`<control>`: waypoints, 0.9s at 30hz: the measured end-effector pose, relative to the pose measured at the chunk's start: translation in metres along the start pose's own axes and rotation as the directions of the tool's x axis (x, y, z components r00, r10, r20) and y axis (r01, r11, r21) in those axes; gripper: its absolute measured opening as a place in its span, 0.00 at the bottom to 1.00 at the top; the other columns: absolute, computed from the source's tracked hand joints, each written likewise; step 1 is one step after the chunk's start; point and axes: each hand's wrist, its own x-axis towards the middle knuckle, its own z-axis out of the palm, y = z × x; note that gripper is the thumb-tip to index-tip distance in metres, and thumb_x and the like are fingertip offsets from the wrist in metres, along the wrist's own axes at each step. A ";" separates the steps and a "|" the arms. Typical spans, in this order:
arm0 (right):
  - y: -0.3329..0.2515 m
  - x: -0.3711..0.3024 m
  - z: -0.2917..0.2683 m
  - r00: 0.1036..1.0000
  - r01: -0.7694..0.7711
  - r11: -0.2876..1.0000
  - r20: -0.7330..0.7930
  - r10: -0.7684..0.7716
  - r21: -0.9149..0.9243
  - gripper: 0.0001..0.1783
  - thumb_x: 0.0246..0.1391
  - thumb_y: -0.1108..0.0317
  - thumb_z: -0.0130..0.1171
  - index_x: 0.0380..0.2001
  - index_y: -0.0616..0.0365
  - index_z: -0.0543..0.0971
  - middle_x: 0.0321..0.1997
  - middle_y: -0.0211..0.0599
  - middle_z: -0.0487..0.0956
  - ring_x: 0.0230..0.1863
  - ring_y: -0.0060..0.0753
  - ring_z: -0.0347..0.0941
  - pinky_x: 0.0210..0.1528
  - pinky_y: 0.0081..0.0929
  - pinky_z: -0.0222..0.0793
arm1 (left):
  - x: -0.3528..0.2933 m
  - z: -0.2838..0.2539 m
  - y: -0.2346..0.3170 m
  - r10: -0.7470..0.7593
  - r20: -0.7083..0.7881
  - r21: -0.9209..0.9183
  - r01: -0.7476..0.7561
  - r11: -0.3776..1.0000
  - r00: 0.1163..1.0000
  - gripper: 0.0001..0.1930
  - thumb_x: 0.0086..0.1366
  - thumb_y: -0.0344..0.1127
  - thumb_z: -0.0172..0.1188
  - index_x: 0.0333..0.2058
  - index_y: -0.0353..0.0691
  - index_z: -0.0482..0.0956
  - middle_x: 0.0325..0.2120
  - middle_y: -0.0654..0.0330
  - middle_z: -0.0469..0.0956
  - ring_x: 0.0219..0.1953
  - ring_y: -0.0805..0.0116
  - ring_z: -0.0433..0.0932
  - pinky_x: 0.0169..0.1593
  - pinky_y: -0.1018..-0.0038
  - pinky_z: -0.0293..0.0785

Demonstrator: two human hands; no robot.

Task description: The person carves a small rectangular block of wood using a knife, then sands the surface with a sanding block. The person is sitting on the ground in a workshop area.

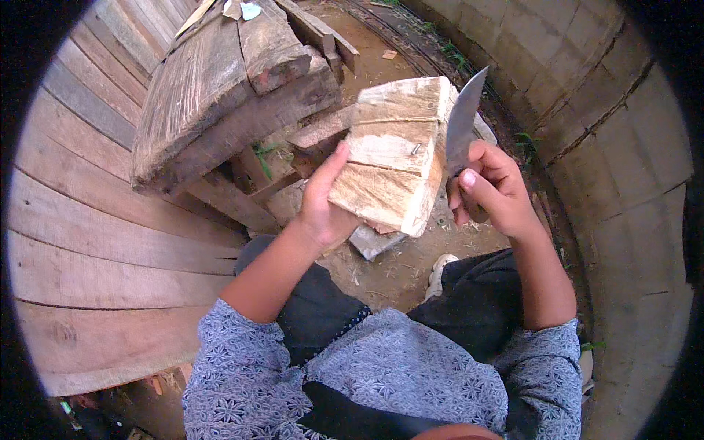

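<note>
A pale, rough wooden block [389,158] with grooves across its face is held up in front of me, tilted. My left hand [328,202] grips its lower left side, the thumb lying on the face and the fingers hidden underneath. A small metal piece, maybe a nail [416,149], shows near the block's right edge. In my right hand [495,187] is a knife [463,117] with a broad, curved blade pointing up. The blade stands close along the block's right side; whether it touches cannot be made out. My right fingers wrap the handle and mostly hide it.
A weathered timber bench [213,95] of thick planks stands at the far left, small scraps on top. Wooden boards [110,264] line the left side. A concrete block wall [609,132] runs along the right. On the dirt ground below lies a grey slab [374,242].
</note>
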 end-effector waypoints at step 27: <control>-0.002 0.047 0.027 0.984 -0.169 0.985 -0.057 0.166 -0.037 0.16 0.55 0.57 0.66 0.37 0.58 0.78 0.26 0.25 0.76 0.21 0.15 0.72 0.21 0.16 0.69 | 0.010 -0.023 -0.034 0.272 0.091 0.768 -0.241 0.593 0.958 0.65 0.43 0.79 0.62 0.70 0.44 0.44 0.64 0.51 0.58 0.61 0.56 0.67 0.60 0.57 0.70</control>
